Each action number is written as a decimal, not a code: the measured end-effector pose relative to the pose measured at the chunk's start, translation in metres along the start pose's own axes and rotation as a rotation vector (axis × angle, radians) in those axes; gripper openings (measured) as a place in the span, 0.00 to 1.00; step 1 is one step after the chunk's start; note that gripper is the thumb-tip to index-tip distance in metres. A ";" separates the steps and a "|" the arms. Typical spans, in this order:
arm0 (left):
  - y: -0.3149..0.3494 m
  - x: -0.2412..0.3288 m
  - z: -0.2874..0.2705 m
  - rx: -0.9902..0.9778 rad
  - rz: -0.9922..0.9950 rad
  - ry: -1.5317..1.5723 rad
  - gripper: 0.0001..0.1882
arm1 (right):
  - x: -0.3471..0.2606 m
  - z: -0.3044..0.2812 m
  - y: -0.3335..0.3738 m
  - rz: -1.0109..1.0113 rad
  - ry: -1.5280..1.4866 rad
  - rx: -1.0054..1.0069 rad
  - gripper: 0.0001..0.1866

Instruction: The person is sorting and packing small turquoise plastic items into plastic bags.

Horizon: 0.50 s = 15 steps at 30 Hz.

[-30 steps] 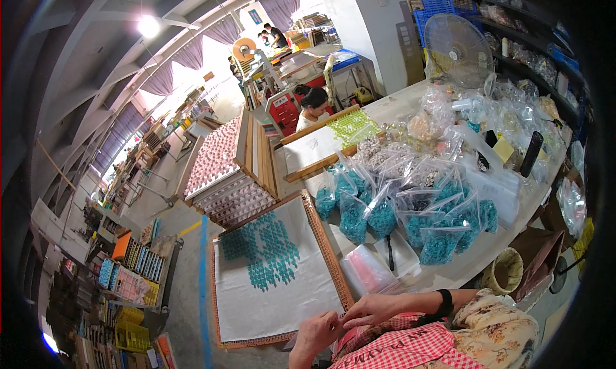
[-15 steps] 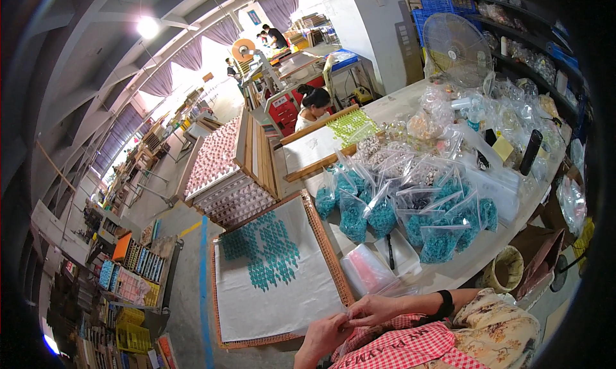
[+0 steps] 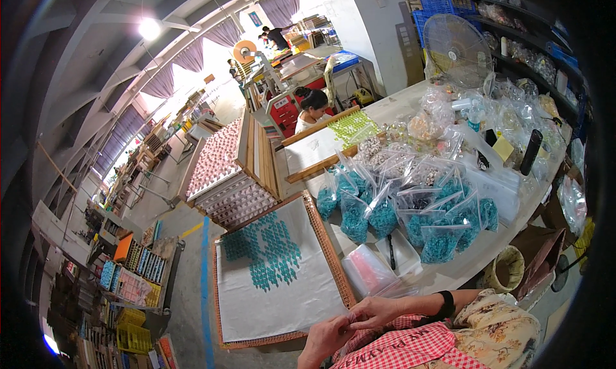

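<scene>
My left hand (image 3: 326,338) and my right hand (image 3: 377,312) meet at the near right corner of a framed board (image 3: 273,314). Both are closed, fingertips pinched together around a small pale, see-through bit whose kind I cannot make out. White cloth covers the board, with rows of small teal pieces (image 3: 263,250) on its far half. Just beyond my right hand lies a stack of clear plastic bags (image 3: 369,269) with a pink patch, and a black pen (image 3: 391,252) rests beside it. Several zip bags filled with teal pieces (image 3: 443,237) stand farther back on the table.
Left of the table, a stack of trays (image 3: 234,170) holds pink pieces. Beyond it a co-worker (image 3: 312,106) sits by a tray of green pieces (image 3: 354,128). A fan (image 3: 457,51) and more bags fill the back right. A bin (image 3: 504,269) stands at the right.
My hands have shifted very slightly right, still pinched together. A pale bit shows more between the fingertips. The seated co-worker's head has moved a little.
</scene>
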<state>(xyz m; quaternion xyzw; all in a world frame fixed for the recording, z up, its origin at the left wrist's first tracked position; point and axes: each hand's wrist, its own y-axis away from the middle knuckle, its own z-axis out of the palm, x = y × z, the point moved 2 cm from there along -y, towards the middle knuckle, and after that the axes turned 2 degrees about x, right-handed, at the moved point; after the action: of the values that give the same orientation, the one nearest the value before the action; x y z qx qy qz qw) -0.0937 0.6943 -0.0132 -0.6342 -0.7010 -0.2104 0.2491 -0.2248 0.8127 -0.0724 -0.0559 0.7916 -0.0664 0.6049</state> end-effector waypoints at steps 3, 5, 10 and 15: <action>0.002 -0.003 0.001 -0.010 0.006 -0.021 0.10 | 0.002 0.000 0.000 -0.016 -0.008 -0.018 0.13; 0.002 -0.002 0.000 -0.006 0.001 -0.016 0.11 | 0.001 -0.001 0.001 -0.036 -0.018 -0.021 0.13; 0.003 -0.002 -0.002 -0.027 -0.070 -0.013 0.11 | -0.007 -0.002 0.001 -0.060 -0.076 -0.043 0.12; 0.004 0.001 -0.004 -0.038 -0.029 -0.002 0.12 | 0.000 0.000 0.001 -0.056 -0.033 -0.062 0.12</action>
<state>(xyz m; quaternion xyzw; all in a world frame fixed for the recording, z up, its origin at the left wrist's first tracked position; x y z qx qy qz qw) -0.0897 0.6931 -0.0099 -0.6290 -0.7062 -0.2265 0.2331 -0.2250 0.8132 -0.0727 -0.0979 0.7812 -0.0577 0.6139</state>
